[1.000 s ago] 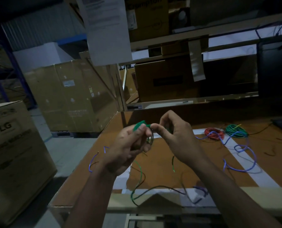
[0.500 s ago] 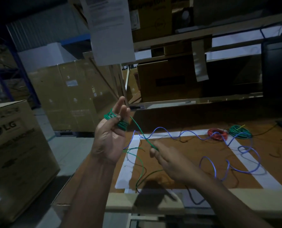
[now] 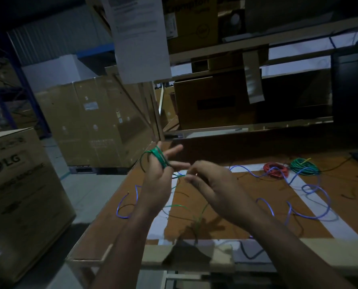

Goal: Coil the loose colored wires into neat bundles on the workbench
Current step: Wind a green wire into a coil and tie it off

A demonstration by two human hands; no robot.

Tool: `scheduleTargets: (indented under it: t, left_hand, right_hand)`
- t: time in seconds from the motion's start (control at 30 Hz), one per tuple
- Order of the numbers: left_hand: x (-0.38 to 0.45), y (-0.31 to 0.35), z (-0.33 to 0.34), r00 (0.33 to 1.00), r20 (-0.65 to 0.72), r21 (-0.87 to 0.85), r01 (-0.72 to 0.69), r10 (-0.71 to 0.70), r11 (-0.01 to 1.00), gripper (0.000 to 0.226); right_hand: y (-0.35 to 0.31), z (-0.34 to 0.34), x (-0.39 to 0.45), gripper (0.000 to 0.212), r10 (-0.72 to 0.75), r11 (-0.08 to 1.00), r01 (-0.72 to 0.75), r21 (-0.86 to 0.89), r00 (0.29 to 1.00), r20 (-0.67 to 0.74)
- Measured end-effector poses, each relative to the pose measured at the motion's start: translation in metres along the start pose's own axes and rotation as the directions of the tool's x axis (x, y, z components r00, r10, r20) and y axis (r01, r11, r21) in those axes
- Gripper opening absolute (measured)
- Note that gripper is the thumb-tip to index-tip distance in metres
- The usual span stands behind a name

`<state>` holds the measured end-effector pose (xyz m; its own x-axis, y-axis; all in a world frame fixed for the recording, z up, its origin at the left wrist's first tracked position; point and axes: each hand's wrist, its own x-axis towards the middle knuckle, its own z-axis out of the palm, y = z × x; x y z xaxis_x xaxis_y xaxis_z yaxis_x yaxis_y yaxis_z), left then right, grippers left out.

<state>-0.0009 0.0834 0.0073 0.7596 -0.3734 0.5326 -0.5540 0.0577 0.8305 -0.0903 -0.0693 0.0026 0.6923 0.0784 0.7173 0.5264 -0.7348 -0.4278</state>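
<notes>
A green wire [image 3: 160, 157] is wound in several turns around the fingers of my left hand [image 3: 159, 180], which is raised above the workbench [image 3: 119, 197]. Its loose tail [image 3: 184, 207] trails down across the bench. My right hand [image 3: 211, 186] pinches that tail just right of the left fingers. A long blue wire [image 3: 311, 192] lies loose and wavy over the bench. A red coil [image 3: 276, 170] and a green coil [image 3: 303, 166] lie bundled at the far right.
Large cardboard boxes [image 3: 94, 122] stand on the floor to the left, one [image 3: 17, 195] close by. A shelf [image 3: 247, 128] with a box runs behind the bench. A paper sheet [image 3: 138, 34] hangs overhead. A dark monitor [image 3: 351, 88] stands at right.
My right hand has come up from the bench to beside the left fingers, bringing the green tail with it. My left hand has dropped a little with the coil still on its fingers.
</notes>
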Motion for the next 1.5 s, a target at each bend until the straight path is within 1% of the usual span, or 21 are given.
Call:
scheduleTargets:
  t: [0.13, 0.3, 0.37, 0.47, 0.53, 0.57, 0.6, 0.67, 0.73, 0.77, 0.83, 0.9, 0.93, 0.97, 1.0, 1.07, 1.13, 1.23, 1.3, 1.4, 1.5]
  left_hand:
    - [-0.01, 0.009, 0.004, 0.991, 0.122, 0.131, 0.031, -0.047, 0.991, 0.031]
    - [-0.014, 0.033, 0.01, 0.965, 0.261, 0.073, 0.018, -0.036, 0.997, 0.023]
    - [-0.014, 0.036, 0.009, 0.961, 0.271, 0.042, 0.044, -0.054, 0.998, 0.026]
    - [-0.009, 0.03, 0.003, 0.981, 0.176, 0.088, 0.071, -0.086, 0.994, 0.03]
    - [-0.007, 0.026, 0.001, 0.983, 0.124, -0.073, 0.144, -0.135, 0.987, 0.03]
    - [-0.006, 0.024, 0.001, 0.979, 0.104, -0.257, 0.194, -0.173, 0.947, 0.028]
    - [-0.005, 0.025, -0.001, 0.972, 0.08, -0.465, 0.232, -0.22, 0.854, 0.025]
    - [-0.002, 0.031, -0.006, 0.95, 0.038, -0.791, 0.219, -0.311, 0.571, 0.028]
    - [0.004, 0.036, -0.015, 0.952, -0.001, -0.929, 0.112, -0.306, 0.353, 0.041]
    - [0.007, 0.037, -0.019, 0.961, -0.014, -0.949, 0.075, -0.277, 0.307, 0.041]
    - [0.011, 0.039, -0.023, 0.975, -0.038, -0.958, 0.028, -0.221, 0.287, 0.035]
    - [0.012, 0.035, -0.023, 0.982, -0.053, -0.955, 0.003, -0.179, 0.297, 0.031]
    - [0.012, 0.034, -0.021, 0.986, -0.057, -0.945, -0.002, -0.157, 0.326, 0.031]
    - [0.011, 0.032, -0.02, 0.988, -0.065, -0.916, -0.005, -0.137, 0.4, 0.03]
    - [0.01, 0.03, -0.018, 0.992, -0.076, -0.853, -0.01, -0.105, 0.521, 0.03]
    - [0.007, 0.022, -0.013, 0.996, -0.081, -0.579, -0.018, -0.036, 0.815, 0.032]
    - [0.003, 0.01, -0.01, 0.999, -0.039, -0.283, -0.017, 0.006, 0.959, 0.033]
    - [-0.006, 0.004, -0.005, 0.999, 0.035, -0.018, -0.027, 0.028, 0.999, 0.029]
    - [-0.011, 0.009, 0.0, 0.991, 0.129, 0.075, -0.041, 0.031, 0.996, 0.029]
    - [-0.016, 0.018, 0.003, 0.97, 0.239, 0.052, 0.035, -0.047, 0.998, 0.038]
    - [-0.021, 0.023, 0.003, 0.961, 0.273, -0.116, 0.088, -0.054, 0.989, 0.031]
  right_hand:
    - [0.002, -0.009, 0.011, 0.017, 0.071, 0.997, -0.065, 0.04, 0.985, -0.158]
    - [0.009, -0.011, 0.024, 0.019, 0.174, 0.97, -0.126, 0.207, 0.956, -0.238]
    - [0.01, -0.009, 0.025, 0.022, 0.204, 0.962, -0.153, 0.225, 0.952, -0.228]
    - [0.017, -0.006, 0.021, 0.023, 0.278, 0.952, -0.256, 0.169, 0.953, -0.119]
    - [0.022, -0.005, 0.017, 0.018, 0.306, 0.938, -0.306, 0.163, 0.952, 0.029]
    - [0.025, -0.003, 0.015, 0.015, 0.296, 0.937, -0.31, 0.161, 0.95, 0.103]
    - [0.025, -0.003, 0.012, 0.012, 0.28, 0.939, -0.306, 0.157, 0.945, 0.167]
    - [0.029, 0.001, 0.005, 0.011, 0.243, 0.958, -0.271, 0.092, 0.942, 0.233]
    - [0.034, 0.006, -0.002, 0.017, 0.218, 0.975, -0.222, -0.008, 0.948, 0.232]
    - [0.037, 0.01, -0.006, 0.02, 0.211, 0.977, -0.204, -0.056, 0.951, 0.224]
    - [0.04, 0.019, -0.013, 0.019, 0.189, 0.978, -0.159, -0.138, 0.951, 0.244]
    - [0.034, 0.028, -0.021, 0.012, 0.155, 0.981, -0.111, -0.162, 0.945, 0.288]
    - [0.029, 0.031, -0.023, 0.01, 0.113, 0.986, -0.07, -0.154, 0.95, 0.292]
    - [0.024, 0.032, -0.024, 0.01, 0.06, 0.991, -0.022, -0.134, 0.957, 0.282]
    - [0.017, 0.032, -0.023, 0.009, 0.009, 0.995, 0.018, -0.101, 0.965, 0.262]
    - [0.007, 0.024, -0.018, 0.016, -0.041, 0.999, 0.044, -0.013, 0.985, 0.165]
    - [-0.001, 0.013, -0.012, 0.019, -0.035, 0.998, 0.034, 0.044, 0.999, 0.03]
    - [-0.009, -0.001, 0.0, 0.015, 0.012, 0.992, 0.004, 0.126, 0.992, -0.122]
    - [-0.01, -0.006, 0.008, 0.017, 0.021, 0.995, -0.001, 0.099, 0.98, -0.2]
    - [-0.004, -0.013, 0.017, 0.014, 0.074, 0.992, -0.036, 0.123, 0.946, -0.316]
    - [0.005, -0.02, 0.022, 0.02, 0.159, 0.979, -0.104, 0.173, 0.926, -0.342]
